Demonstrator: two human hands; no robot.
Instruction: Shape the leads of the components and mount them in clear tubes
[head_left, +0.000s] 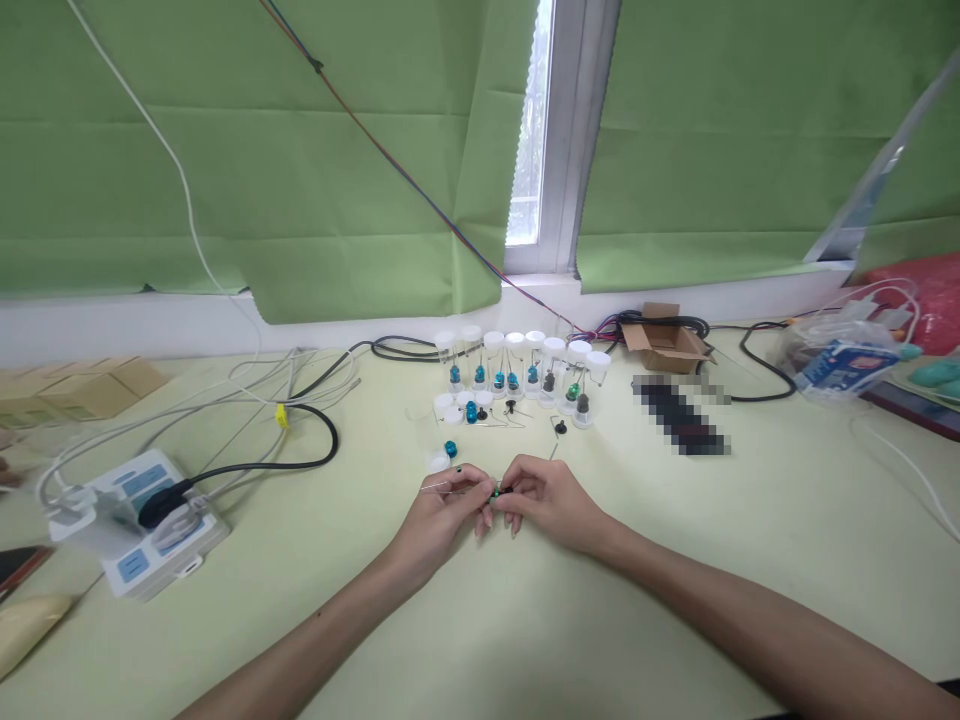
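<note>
My left hand (457,505) and my right hand (547,500) meet low over the table, fingertips pinched together on a small green and black part (498,492). A thin wire sticks out leftward across my left fingers. Most of the part is hidden by my fingers. Just beyond my left hand lie a teal round piece (450,449) and a clear white cap (438,462). Past my right hand is a black disc-shaped piece (561,427) with a bent wire. Farther back stand several clear white-lidded vials (514,362) holding teal, green or dark pieces with wires.
A white power strip (142,510) with plugs and cables lies at left. An open cardboard box (664,340) stands at the back right, near a pixelated dark object (681,415). A plastic bag with a blue packet (847,368) is farther right. Yellowish boxes (82,390) sit at far left.
</note>
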